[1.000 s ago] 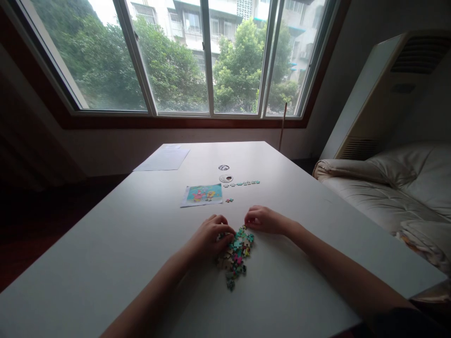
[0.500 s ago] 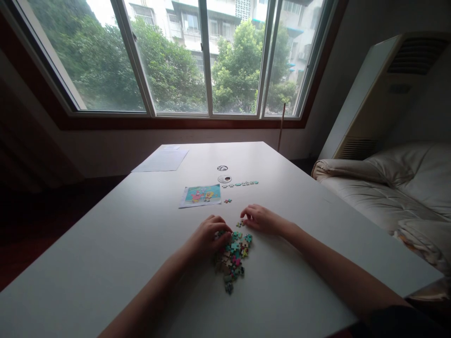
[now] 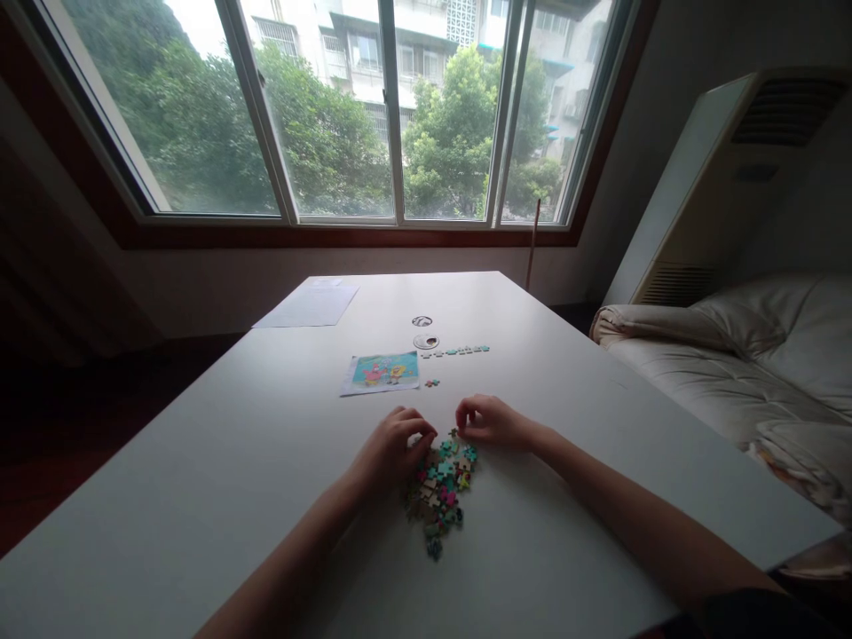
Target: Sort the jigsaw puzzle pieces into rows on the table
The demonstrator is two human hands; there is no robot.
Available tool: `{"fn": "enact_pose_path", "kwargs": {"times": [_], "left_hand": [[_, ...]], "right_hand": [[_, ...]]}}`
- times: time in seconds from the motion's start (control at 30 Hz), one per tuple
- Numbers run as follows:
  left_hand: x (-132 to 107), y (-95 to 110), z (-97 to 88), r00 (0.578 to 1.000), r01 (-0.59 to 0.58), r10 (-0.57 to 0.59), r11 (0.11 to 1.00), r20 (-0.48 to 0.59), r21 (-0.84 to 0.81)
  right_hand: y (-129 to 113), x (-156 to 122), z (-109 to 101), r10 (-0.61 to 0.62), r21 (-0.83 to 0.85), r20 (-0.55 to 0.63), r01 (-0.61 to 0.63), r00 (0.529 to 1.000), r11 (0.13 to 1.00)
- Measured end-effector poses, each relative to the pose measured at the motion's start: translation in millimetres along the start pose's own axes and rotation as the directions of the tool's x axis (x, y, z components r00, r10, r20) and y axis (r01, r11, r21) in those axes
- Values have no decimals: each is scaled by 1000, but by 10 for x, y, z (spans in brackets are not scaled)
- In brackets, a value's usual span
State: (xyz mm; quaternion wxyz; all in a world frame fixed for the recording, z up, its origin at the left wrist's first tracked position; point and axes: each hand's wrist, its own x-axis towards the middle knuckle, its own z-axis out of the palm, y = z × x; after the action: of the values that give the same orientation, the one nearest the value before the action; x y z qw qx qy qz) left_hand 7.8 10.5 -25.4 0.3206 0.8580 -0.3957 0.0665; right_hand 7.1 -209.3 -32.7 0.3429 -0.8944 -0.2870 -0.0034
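On the head view, I see the heap of puzzle pieces lying on the white surface. My left hand curls over its far left edge; I can't tell whether its grip has a piece. My right hand bends its fingers beside the heap's far tip, its grip equally unclear to me. Beyond lie a cartoon picture and a row of pieces.

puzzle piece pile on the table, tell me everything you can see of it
The puzzle piece pile is a loose, overlapping heap of small knobbed pieces, teal, pink, yellow and dark green, some plain tan. It lies on the white table, narrowing toward the viewer. The left hand covers its far left edge; the right hand is at its far end. Contact is unclear.
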Motion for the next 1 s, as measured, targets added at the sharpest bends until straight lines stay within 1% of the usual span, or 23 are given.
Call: {"fn": "enact_pose_path", "kwargs": {"times": [0.1, 0.2, 0.27, 0.37, 0.47, 0.53, 0.6, 0.67, 0.73, 0.83, 1.0], "left_hand": [[-4, 26, -13, 999, 12, -12, 1000, -35, -1], [-3, 50, -33, 997, 38, -39, 999, -71, -14], [2, 67, -46, 995, 51, -54, 998, -87, -34], [8, 89, -56, 992, 54, -61, 996, -110, -70], [12, 88, -49, 990, 67, -81, 991, -116, -115], [17, 67, -40, 986, 106, -126, 978, -107, -177], [25, 36, -32, 975, 167, -200, 944, -93, -284], [36, 10, -31, 956, 230, -283, 883, -74, -409], [46, 3, -37, 938, 271, -343, 823, -57, -498], [55, 28, -53, 928, 288, -370, 784, -42, -550], [53, 46, -46, 928, 291, -371, 761, -21, -580]], "right_hand": [[-73, 2, 38, -5, 106, -51, 11, 999, 994], [-162, 5, 60, -28, 180, -129, 51, 991, 982], [-217, 6, 68, -22, 226, -160, 59, 987, 972], [-275, 5, 81, -2, 271, -175, 50, 985, 961], [-313, 3, 87, -5, 280, -177, 55, 984, 959], [-334, -1, 79, -10, 264, -203, 65, 979, 962], [-347, -9, 67, -22, 210, -278, 83, 960, 974], [-348, -19, 59, -58, 121, -362, 109, 930, 987], [-336, -29, 61, -105, 34, -403, 130, 909, 991], [-309, -36, 80, -142, -35, -410, 141, 901, 989], [-306, -32, 94, -159, -49, -419, 152, 894, 987]]}}
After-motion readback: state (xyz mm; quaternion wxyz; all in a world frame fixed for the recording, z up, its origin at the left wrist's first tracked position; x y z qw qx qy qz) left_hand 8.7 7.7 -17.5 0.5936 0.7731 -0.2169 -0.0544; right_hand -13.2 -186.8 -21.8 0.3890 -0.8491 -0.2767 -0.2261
